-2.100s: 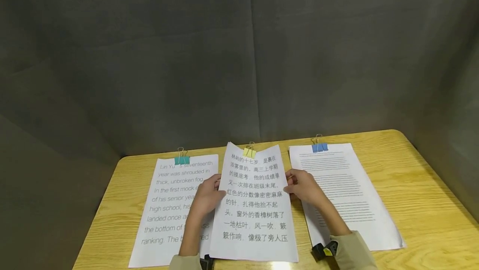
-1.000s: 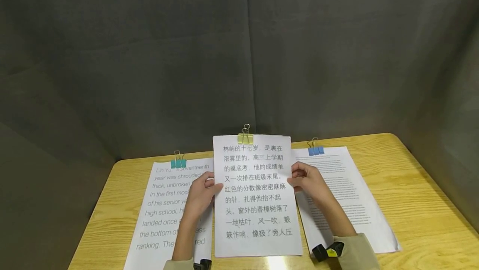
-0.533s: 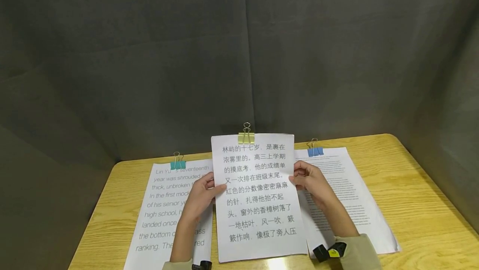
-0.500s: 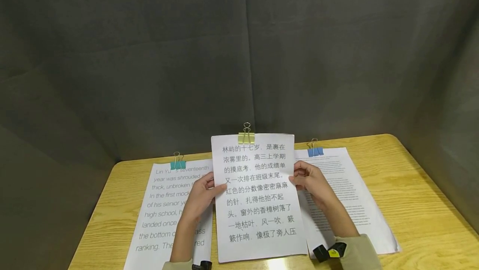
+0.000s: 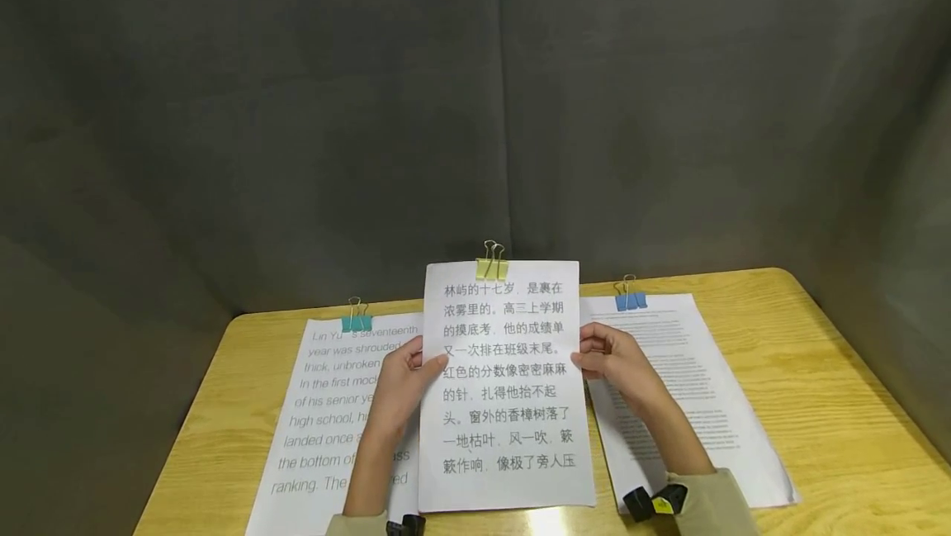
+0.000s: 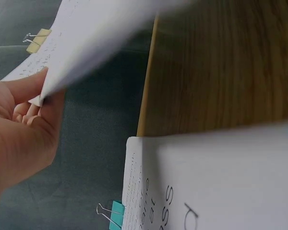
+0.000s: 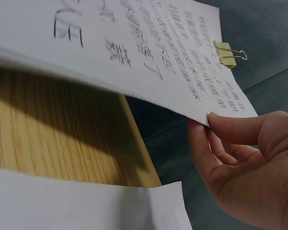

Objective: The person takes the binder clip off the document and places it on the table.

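Note:
A stack of white paper with large Chinese print is held up over the middle of the table. A yellow binder clip grips its top edge, its wire handles upright. My left hand pinches the left edge, thumb on the front and fingers behind. On the opposite edge my right hand pinches the paper in the same way. Both wrist views show a gap between the lifted stack and the wooden table. The fingertips behind the paper are partly hidden.
Left lies an English large-print stack with a teal binder clip. Right lies a small-print stack with a blue binder clip. Both rest on the wooden table; a grey curtain hangs behind.
The yellow-clipped stack has risen and straightened since two seconds ago, its bent top edge now flat. In the last half second it has turned slightly, its lower end shifting left. Both hands keep their hold.

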A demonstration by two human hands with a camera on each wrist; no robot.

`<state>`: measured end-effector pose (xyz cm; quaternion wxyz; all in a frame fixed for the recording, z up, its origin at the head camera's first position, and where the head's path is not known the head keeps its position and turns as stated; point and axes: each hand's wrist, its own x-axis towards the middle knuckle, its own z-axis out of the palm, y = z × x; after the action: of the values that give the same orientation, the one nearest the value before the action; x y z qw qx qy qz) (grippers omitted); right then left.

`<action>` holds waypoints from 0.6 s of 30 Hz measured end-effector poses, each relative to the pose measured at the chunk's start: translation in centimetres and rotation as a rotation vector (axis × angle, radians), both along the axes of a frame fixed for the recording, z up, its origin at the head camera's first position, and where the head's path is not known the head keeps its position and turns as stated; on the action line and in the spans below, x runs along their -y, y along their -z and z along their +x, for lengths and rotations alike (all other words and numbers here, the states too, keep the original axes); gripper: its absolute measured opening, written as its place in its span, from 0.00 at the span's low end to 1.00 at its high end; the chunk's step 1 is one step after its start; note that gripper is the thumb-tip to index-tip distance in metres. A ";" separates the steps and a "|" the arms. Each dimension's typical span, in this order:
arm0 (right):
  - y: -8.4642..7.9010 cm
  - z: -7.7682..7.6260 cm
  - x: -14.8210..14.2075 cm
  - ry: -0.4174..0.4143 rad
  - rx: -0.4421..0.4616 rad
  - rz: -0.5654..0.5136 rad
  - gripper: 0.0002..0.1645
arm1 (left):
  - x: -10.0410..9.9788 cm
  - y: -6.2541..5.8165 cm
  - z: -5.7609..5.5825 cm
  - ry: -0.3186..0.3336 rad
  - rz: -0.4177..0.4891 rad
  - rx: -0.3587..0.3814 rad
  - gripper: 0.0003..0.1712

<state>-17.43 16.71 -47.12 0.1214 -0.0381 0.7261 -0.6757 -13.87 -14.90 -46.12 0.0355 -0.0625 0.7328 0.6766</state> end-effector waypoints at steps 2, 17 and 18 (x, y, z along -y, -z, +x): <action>-0.1 0.0 0.1 -0.004 -0.019 0.024 0.17 | -0.2 0.1 0.0 -0.030 0.016 -0.005 0.18; -2.2 0.2 -2.0 0.274 -0.188 0.110 0.14 | -2.1 0.8 -0.1 -0.026 0.128 -0.052 0.20; -2.6 0.2 -2.1 0.299 -0.191 0.104 0.14 | -2.2 0.9 -0.1 -0.017 0.132 -0.053 0.19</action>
<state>-17.25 18.85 -44.50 -0.0482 0.0125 0.7658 -0.6412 -13.93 -12.70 -46.98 0.0146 -0.0484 0.6866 0.7253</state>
